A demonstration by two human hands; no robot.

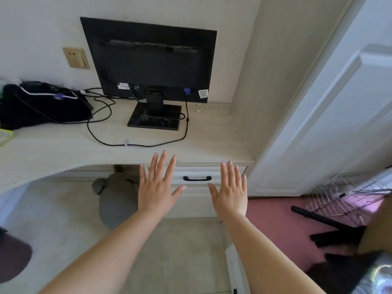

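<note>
My left hand [158, 186] and my right hand [231, 188] are held out side by side, backs up, fingers straight and spread, holding nothing. They hover in front of a pale wooden desk [63, 151], just before its front edge. Between the two hands shows a white drawer front with a black handle [197, 178]. On the desk stands a black monitor [150, 60] with its back towards me, on a square black foot [154, 118]. A black cable [135, 144] loops from the monitor across the desktop.
A black bag [40, 105] lies at the desk's left end below a beige wall socket [75, 58]. A grey stuffed toy [115, 194] sits under the desk. A white door [331, 115] stands right, with a wire rack [347, 194] and black items on the pink floor [273, 219].
</note>
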